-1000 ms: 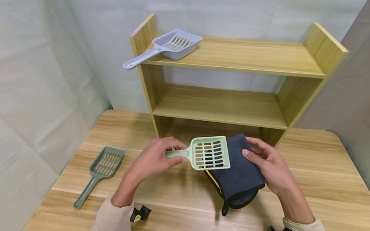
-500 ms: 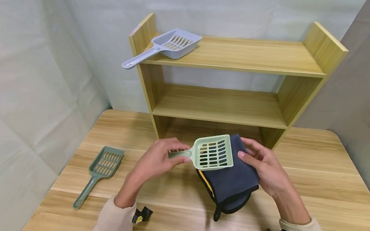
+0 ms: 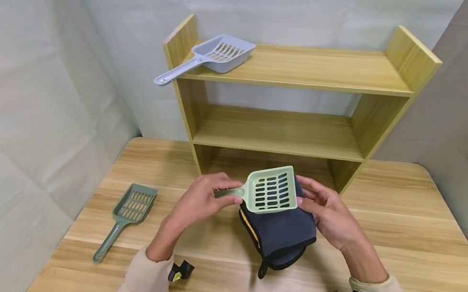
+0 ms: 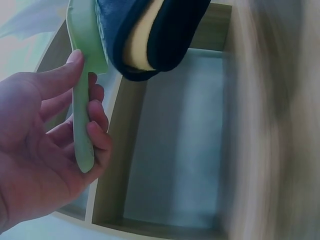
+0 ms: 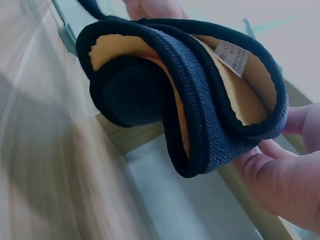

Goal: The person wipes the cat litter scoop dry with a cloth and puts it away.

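My left hand [image 3: 206, 198] grips the handle of a light green litter scoop [image 3: 270, 188], thumb on top and fingers curled beneath. My right hand [image 3: 330, 215] holds a folded navy cloth [image 3: 285, 231] by its far right side, thumb on top, close to the scoop's front corner. The scoop's slotted pan lies over the far part of the cloth and hides it in the head view. Black edging and a hanging loop finish the cloth. Its yellow-orange lining and a white label [image 5: 232, 57] show between the folds in the right wrist view.
A wooden shelf unit [image 3: 279, 146] stands at the back of the table [image 3: 411, 262]. On its top board sits a lilac litter scoop [image 3: 223, 53], handle jutting past the left front edge. A dark green litter scoop [image 3: 133, 207] lies on the table at left.
My right hand has carried the cloth leftward, so more of it is beneath the light green scoop. The left hand and its scoop have shifted slightly right, with the pan a little higher in view.
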Motion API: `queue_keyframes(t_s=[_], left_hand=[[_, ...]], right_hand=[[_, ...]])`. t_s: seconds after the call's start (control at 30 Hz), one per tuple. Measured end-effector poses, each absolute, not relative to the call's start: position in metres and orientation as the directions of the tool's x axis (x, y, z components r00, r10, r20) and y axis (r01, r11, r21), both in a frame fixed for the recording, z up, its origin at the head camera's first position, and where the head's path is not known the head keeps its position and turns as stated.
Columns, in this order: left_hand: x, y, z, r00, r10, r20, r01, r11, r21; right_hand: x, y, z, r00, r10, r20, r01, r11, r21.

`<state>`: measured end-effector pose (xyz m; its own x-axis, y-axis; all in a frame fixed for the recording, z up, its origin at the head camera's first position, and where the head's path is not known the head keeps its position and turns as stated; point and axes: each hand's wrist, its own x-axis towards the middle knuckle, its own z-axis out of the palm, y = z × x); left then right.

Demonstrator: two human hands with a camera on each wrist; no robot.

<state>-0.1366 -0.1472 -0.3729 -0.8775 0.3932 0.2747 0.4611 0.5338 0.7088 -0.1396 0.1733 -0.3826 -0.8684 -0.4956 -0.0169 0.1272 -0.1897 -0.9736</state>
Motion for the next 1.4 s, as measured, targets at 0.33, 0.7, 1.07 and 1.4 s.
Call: queue_keyframes(t_s=[0.33, 0.7, 1.07, 1.4], left_hand=[[-0.136, -0.159, -0.365, -0.892, 0.394, 0.22, 0.428, 0.583, 0.691], [-0.137, -0.162, -0.364, -0.871, 0.433, 0.233, 0.462, 0.557, 0.69], [-0.138, -0.152, -0.371, -0.862, 0.437, 0.256, 0.467, 0.49, 0.736], [-0.136, -0.151, -0.37, -0.86, 0.447, 0.246, 0.469, 0.503, 0.726]], right_hand=[[-0.141, 0.192, -0.375, -0.821, -0.564, 0.092, 0.106, -0.308, -0.945], [-0.14, 0.191, -0.373, -0.825, -0.565, -0.001, 0.226, -0.328, -0.917], [-0.138, 0.176, -0.384, -0.81, -0.586, -0.007, 0.237, -0.317, -0.918], [-0.137, 0.175, -0.384, -0.812, -0.582, 0.035, 0.179, -0.305, -0.935]])
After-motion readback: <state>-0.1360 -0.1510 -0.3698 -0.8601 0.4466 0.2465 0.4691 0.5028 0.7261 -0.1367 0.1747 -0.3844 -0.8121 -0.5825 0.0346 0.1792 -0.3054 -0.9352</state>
